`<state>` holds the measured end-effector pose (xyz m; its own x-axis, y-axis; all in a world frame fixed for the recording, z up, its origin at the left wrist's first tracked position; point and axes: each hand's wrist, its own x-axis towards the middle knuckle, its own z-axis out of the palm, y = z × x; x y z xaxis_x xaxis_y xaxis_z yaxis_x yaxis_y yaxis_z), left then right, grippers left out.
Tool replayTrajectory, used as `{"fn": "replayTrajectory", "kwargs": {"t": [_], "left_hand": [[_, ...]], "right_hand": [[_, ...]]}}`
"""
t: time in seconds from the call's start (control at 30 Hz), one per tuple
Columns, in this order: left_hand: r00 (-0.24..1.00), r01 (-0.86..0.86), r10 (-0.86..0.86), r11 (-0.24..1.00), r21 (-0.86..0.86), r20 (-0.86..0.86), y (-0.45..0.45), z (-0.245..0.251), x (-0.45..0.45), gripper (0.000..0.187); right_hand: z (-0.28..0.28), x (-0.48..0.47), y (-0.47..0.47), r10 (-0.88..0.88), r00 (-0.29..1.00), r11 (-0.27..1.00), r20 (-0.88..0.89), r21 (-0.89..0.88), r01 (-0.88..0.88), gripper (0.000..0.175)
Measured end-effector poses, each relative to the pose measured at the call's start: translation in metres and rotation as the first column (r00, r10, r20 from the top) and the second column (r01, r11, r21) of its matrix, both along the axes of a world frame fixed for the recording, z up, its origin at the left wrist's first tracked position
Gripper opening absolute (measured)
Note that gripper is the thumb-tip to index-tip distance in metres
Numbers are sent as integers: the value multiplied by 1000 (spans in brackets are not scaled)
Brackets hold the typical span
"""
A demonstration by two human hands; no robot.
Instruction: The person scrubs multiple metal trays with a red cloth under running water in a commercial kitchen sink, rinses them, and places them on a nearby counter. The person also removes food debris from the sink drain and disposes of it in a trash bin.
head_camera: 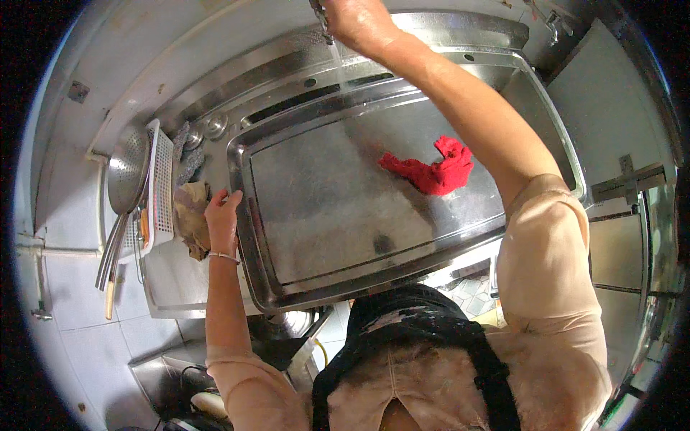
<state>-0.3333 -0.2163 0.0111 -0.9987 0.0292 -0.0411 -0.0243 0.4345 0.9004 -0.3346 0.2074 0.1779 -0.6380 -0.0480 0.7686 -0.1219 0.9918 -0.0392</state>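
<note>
A large rectangular stainless-steel tray (318, 215) lies tilted across the sink (560, 134), its rim raised all round. My left hand (222, 218) is at the tray's left rim, thumb against or just beside the metal; whether it grips the rim, I cannot tell. At the top edge of the view my right hand (358, 24) is closed at the faucet (322, 22), partly cut off by the frame. A thin stream of water (336, 56) falls from the spout towards the tray's far edge. On the tray's right half lies a crumpled red cloth (444, 169).
Left of the tray are a brown crumpled cloth (192, 215), grey scouring pads (190, 161) and small metal lids (215, 126). A white perforated basket (161, 188) stands beside a hanging metal strainer (126, 169). A second tap (554, 27) is at the upper right.
</note>
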Motion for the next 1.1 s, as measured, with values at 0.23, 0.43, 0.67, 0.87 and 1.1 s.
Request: {"fn": "replayTrajectory", "kwargs": {"t": [0.23, 0.43, 0.67, 0.87, 1.1], "left_hand": [[1000, 4, -6, 990, 141, 15, -5, 5, 6, 41], [997, 73, -73, 979, -189, 7, -37, 4, 9, 37], [830, 446, -500, 861, -244, -247, 127, 97, 81, 55], [519, 854, -788, 500, 147, -331, 277, 94, 141, 102], [464, 649, -884, 291, 703, -63, 359, 80, 152, 64]], "right_hand": [[-18, 82, -24, 325, 883, 929, 339, -291, -230, 48], [-95, 244, 30, 125, 431, 942, 894, 30, -335, 69], [-93, 222, 57, 658, 643, 493, 392, -870, 25, 27], [-55, 222, 42, 697, 717, -39, 14, -998, 58, 32], [-60, 257, 87, 444, 889, -183, -108, -983, -28, 31]]}}
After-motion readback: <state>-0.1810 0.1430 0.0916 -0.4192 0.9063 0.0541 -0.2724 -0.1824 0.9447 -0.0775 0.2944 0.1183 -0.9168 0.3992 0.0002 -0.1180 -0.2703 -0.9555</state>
